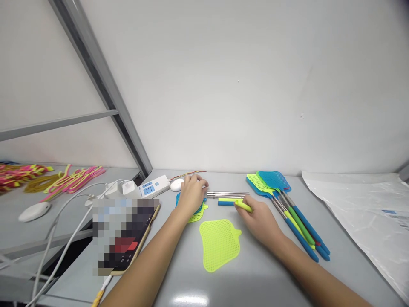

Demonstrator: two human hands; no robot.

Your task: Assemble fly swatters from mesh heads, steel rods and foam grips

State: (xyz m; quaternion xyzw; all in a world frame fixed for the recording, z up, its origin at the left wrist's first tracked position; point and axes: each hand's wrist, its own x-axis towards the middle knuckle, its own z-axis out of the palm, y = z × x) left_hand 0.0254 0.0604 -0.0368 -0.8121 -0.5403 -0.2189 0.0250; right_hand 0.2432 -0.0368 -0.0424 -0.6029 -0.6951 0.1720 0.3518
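Note:
My right hand [260, 217] is closed around a yellow-green handle grip [243, 206], a short tube whose end points left. My left hand [193, 191] bends over the left ends of several thin metal rods [228, 195], its fingers slightly apart; its thumb is hidden. Beneath that hand lie blue and yellow-green mesh swatter heads [195, 217], partly covered. Below the rods are another yellow-green grip [226, 199] and a blue grip [225, 204]. Between my forearms a single yellow-green swatter head [220, 245] lies flat, its neck towards the right.
Several assembled fly swatters [292, 213] lie piled at the right, beside a white plastic sheet [358, 221]. On the left are a phone [137, 238], a power strip [155, 186], white cables [53, 247] and a white oval device [177, 184]. Colourful cords [75, 179] lie farther left.

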